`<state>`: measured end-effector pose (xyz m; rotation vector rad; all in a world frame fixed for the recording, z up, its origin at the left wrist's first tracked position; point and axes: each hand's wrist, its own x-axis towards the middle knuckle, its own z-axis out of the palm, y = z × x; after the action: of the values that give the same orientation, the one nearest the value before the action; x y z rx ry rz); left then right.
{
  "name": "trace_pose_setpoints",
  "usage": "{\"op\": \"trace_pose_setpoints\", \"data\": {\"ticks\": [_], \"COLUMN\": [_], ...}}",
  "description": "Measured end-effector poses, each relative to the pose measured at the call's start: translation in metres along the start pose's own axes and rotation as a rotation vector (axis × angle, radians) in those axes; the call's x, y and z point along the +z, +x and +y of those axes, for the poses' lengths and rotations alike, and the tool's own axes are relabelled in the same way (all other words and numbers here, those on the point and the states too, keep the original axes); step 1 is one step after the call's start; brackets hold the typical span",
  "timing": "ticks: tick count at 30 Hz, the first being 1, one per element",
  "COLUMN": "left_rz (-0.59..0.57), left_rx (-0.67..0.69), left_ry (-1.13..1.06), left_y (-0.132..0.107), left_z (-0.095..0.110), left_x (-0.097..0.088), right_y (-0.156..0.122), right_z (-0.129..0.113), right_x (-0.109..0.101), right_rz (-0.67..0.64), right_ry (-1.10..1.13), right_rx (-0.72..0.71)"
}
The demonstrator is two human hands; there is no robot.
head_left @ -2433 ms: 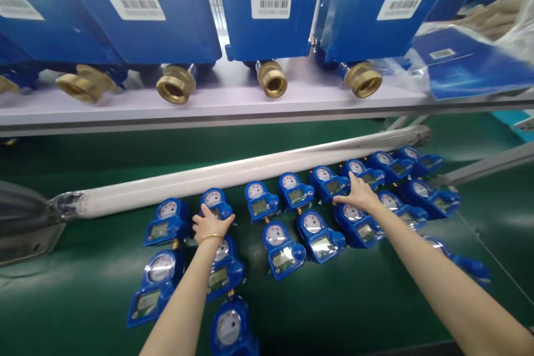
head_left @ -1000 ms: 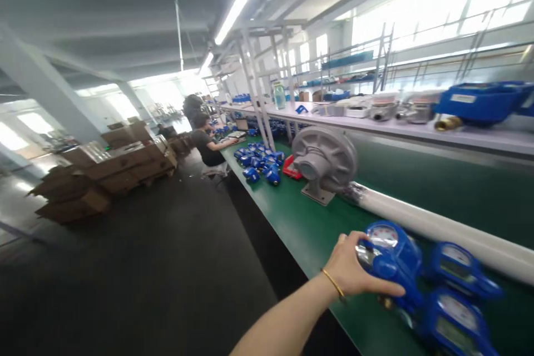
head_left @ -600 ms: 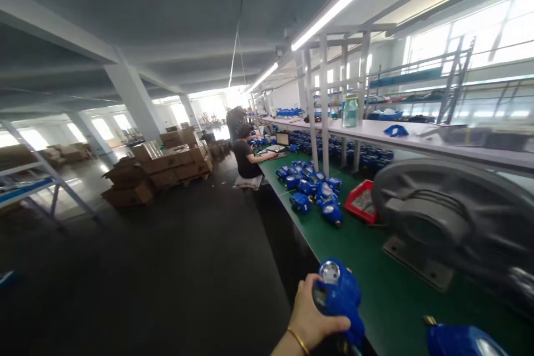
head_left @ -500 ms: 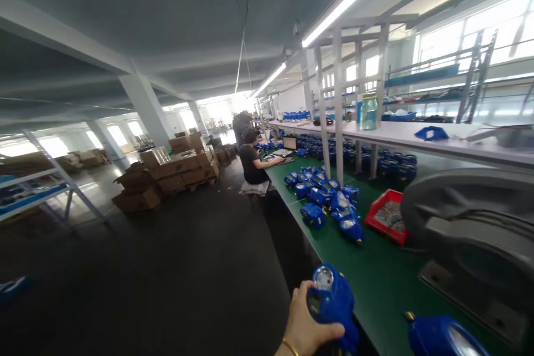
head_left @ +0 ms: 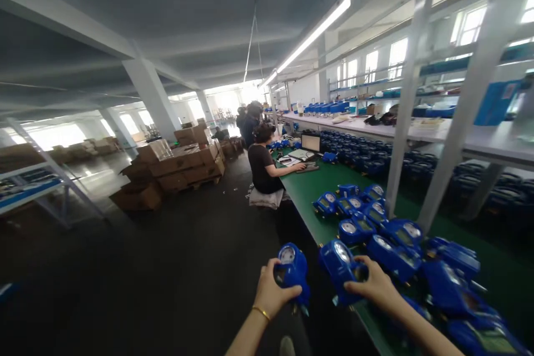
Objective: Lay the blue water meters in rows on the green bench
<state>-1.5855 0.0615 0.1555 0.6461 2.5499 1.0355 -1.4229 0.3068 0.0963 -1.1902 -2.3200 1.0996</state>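
The left hand (head_left: 270,293) was closed around a blue meter (head_left: 292,271), held out past the bench edge over the dark floor (head_left: 167,278), dial up. A gold bangle (head_left: 261,312) circled that wrist. The right hand (head_left: 372,285) gripped a second meter (head_left: 340,267) at the near edge of the green bench (head_left: 308,189), fingers wrapped over its body. Just right of it lay a crowded cluster of meters (head_left: 392,239), some touching one another, between two slanted white posts (head_left: 406,94).

Farther along the bench a seated person (head_left: 262,169) worked at a laptop (head_left: 307,144). Cardboard boxes (head_left: 175,169) stood on the floor well to the left.

The likely risk was a drop: the left meter had nothing beneath it but floor, and a one-handed grip on a rounded, probably heavy body could slip. The right meter, set down carelessly, could knock its neighbours or tip off the edge.
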Motion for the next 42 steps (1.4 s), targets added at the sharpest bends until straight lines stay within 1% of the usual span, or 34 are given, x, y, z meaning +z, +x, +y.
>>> {"op": "trace_pose_setpoints", "data": {"ticks": [3,5,8,11,14,16,19,22,24,26,29,33,35,37,38,40,42], "left_rz": [-0.029,-0.054,-0.091,-0.134,-0.167,-0.187,-0.236,-0.297,-0.344,-0.383,-0.406,-0.434,-0.446,-0.468,-0.487,-0.479,-0.416], "left_rx": [0.044,0.074,0.111,0.150,0.205,0.241,0.277,0.308,0.348,0.395,0.460,0.563,0.634,0.696,0.719,0.751,0.778], "left_ry": [0.067,0.125,0.232,0.314,0.361,0.384,0.423,0.473,0.502,0.525,0.541,0.570,0.608,0.639,0.643,0.636,0.613], "left_y": [0.102,0.168,0.264,0.358,0.451,0.510,0.594,0.672,0.719,0.759,0.807,0.854,0.872,0.886,0.891,0.898,0.897], "left_z": [-0.011,-0.013,-0.007,0.007,0.023,0.034,0.054,0.076,0.090,0.102,0.117,0.134,0.141,0.143,0.144,0.145,0.149], "left_x": [-0.013,-0.022,-0.033,-0.032,-0.015,0.003,0.032,0.062,0.081,0.099,0.123,0.143,0.150,0.155,0.157,0.160,0.161], "right_y": [0.083,0.133,0.201,0.269,0.346,0.400,0.477,0.541,0.575,0.602,0.636,0.673,0.681,0.677,0.670,0.644,0.604], "right_z": [-0.041,-0.067,-0.104,-0.134,-0.147,-0.147,-0.141,-0.137,-0.138,-0.141,-0.146,-0.152,-0.154,-0.156,-0.156,-0.156,-0.155], "right_x": [0.053,0.081,0.107,0.124,0.139,0.151,0.168,0.181,0.188,0.195,0.203,0.209,0.209,0.210,0.211,0.219,0.231], "right_rz": [-0.024,-0.015,0.035,0.077,0.113,0.134,0.155,0.167,0.181,0.211,0.293,0.438,0.495,0.529,0.534,0.537,0.535], "right_ry": [0.018,-0.006,-0.019,-0.005,0.024,0.039,0.058,0.090,0.107,0.121,0.147,0.195,0.259,0.362,0.414,0.489,0.535], "right_rx": [0.047,0.106,0.147,0.194,0.298,0.373,0.488,0.597,0.651,0.693,0.739,0.771,0.749,0.675,0.627,0.559,0.556]}}
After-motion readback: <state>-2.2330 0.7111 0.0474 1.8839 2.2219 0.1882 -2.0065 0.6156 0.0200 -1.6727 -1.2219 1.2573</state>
